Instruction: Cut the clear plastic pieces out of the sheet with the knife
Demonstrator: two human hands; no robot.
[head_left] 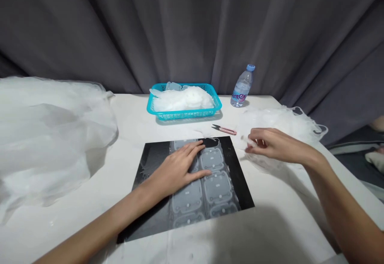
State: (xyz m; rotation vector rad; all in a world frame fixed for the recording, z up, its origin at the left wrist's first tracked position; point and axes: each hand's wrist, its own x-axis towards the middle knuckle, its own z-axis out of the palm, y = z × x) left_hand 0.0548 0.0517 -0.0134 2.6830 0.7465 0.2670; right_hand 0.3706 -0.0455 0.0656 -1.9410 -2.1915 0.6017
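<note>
Dark grey fabric curtains are hanging in folds behind a white tabletop. At far left, a large heap of translucent white plastic film is lying. Next, the left hand is resting palm down, flat and thumb spread, on a clear plastic sheet with rounded rectangular panels, which is lying on a black rectangular mat. Behind the mat, a turquoise perforated plastic basket is holding a white mound. Rightward, small pink-handled snips with black blades are lying near a clear blue-capped plastic bottle. Well apart from the left, the right hand is pinching a small whitish scrap beside a loose heap of translucent white strips.
</note>
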